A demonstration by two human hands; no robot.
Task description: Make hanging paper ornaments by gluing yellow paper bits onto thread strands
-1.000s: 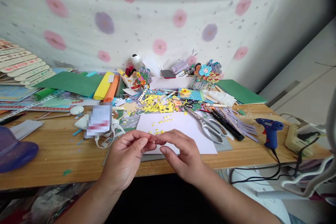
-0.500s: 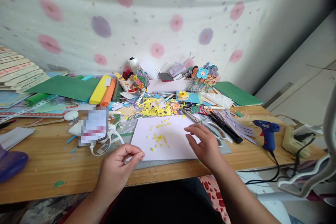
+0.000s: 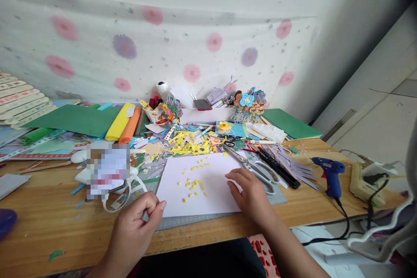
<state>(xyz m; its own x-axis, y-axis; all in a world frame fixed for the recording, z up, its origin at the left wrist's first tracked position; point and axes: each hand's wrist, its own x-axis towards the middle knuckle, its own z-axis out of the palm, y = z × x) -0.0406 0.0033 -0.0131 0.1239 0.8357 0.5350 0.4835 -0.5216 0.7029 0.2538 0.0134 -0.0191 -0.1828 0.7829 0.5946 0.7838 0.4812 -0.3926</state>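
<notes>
A white sheet of paper [image 3: 215,189] lies on a grey cutting mat [image 3: 182,222], with many tiny yellow paper bits [image 3: 194,183] scattered over its left half. At the sheet's lower left corner is my left hand [image 3: 138,221], closed with the thumb pressed to the curled forefinger; whether anything is between them is hidden. My right hand [image 3: 250,193] hovers at the sheet's right edge, fingers loosely bent and apart, with nothing in it. Just beyond it lie large silver scissors [image 3: 250,167], and a black-handled tool [image 3: 280,167] rests beside them.
Yellow paper scraps [image 3: 189,142] pile up behind the sheet. A phone-like device [image 3: 109,169] with white cables stands at left. A blue glue gun [image 3: 330,173] sits at right, its cord hanging over the table edge. Green sheets [image 3: 74,119] and paper rolls [image 3: 120,121] lie at back left.
My left hand has drawn back a little to the left and down, away from the sheet. My right hand stays at the sheet's right side. The whole view has shifted slightly upward.
</notes>
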